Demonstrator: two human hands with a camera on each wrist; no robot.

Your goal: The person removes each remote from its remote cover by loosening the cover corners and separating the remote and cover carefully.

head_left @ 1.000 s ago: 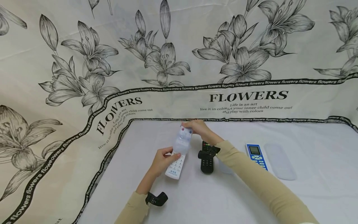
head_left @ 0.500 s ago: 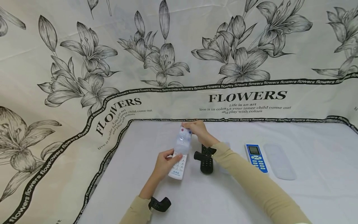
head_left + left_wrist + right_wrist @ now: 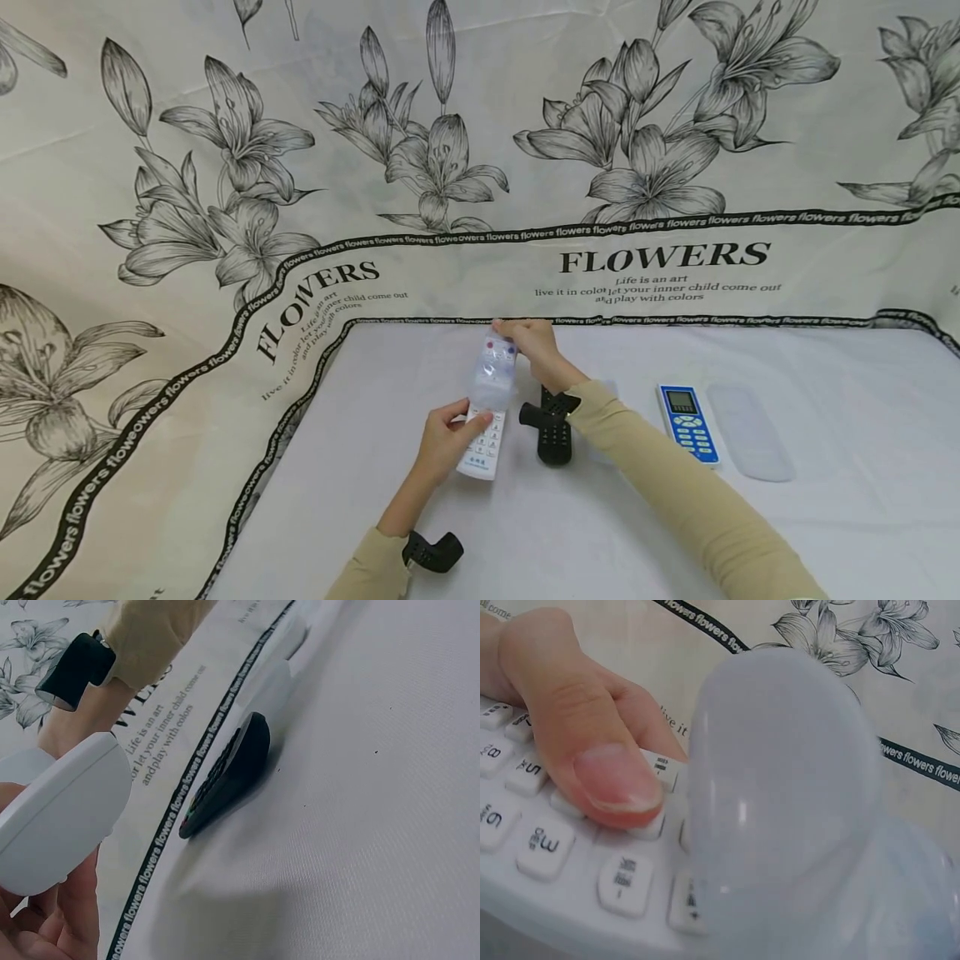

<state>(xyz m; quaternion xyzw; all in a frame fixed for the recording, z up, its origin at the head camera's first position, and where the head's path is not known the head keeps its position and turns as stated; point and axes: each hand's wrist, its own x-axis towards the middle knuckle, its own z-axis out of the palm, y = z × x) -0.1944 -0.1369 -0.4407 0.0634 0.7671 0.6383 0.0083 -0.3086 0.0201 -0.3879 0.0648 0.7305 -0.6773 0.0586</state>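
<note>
A white remote control [image 3: 480,454] is held above the table between both hands, its far part inside a clear, soft protective sleeve [image 3: 492,379]. My left hand [image 3: 444,442] grips it near the middle. In the right wrist view the left thumb [image 3: 615,780] lies on the buttons, close to the sleeve's rounded end [image 3: 780,780]. At the far end my right hand [image 3: 534,348] pinches the sleeve and the remote's top. The left wrist view gives the remote's plain white underside [image 3: 71,810]; most of the right fingers are hidden there.
A black remote [image 3: 555,450] lies right of the white one, partly under the right wrist's camera. Farther right are a blue-and-white remote [image 3: 688,425] and a flat translucent sleeve [image 3: 750,433]. Another translucent piece [image 3: 609,388] is mostly hidden behind the right forearm.
The left hand and the near end of the white remote have shifted slightly right. My right hand stays at the far end, its forearm a little farther left than at first.
</note>
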